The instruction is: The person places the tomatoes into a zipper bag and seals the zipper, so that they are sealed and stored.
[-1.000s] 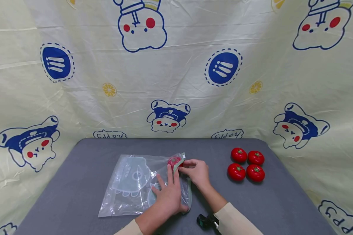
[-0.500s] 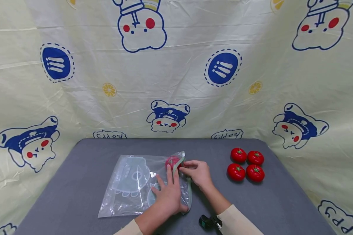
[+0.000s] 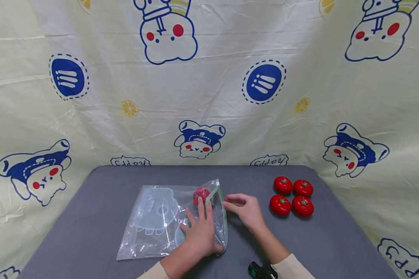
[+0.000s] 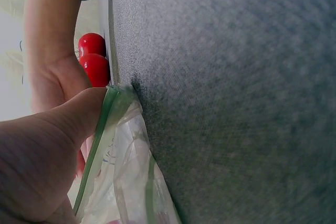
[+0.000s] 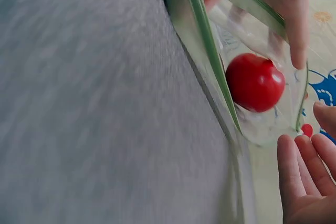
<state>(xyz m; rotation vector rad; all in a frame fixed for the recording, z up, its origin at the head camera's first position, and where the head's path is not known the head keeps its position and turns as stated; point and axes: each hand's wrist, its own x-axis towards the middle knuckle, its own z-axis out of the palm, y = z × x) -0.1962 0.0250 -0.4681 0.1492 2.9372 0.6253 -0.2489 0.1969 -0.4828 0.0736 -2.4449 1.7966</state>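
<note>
A clear zip bag (image 3: 153,244) with a green-edged mouth lies on the table, its opening facing right. One red tomato (image 3: 200,195) rests inside, near the far corner of that mouth; it shows clearly in the right wrist view (image 5: 255,82). My left hand (image 3: 200,232) lies over the mouth end with straight, spread fingers, its thumb at the near corner. Between the bag's two green lips (image 5: 207,51) there is a wide gap. My right hand (image 3: 246,211) is just outside the mouth, fingers loosely extended, with nothing in it.
Several more tomatoes (image 3: 291,197) sit in a cluster on the right of the grey table (image 3: 90,201). A black wrist device (image 3: 262,270) is on the right forearm. A printed cloth (image 3: 209,93) hangs behind the table.
The tomato has moved left, deeper into the bag. My right hand has let go of it and drawn back to the right. The left hand has stayed in place.
</note>
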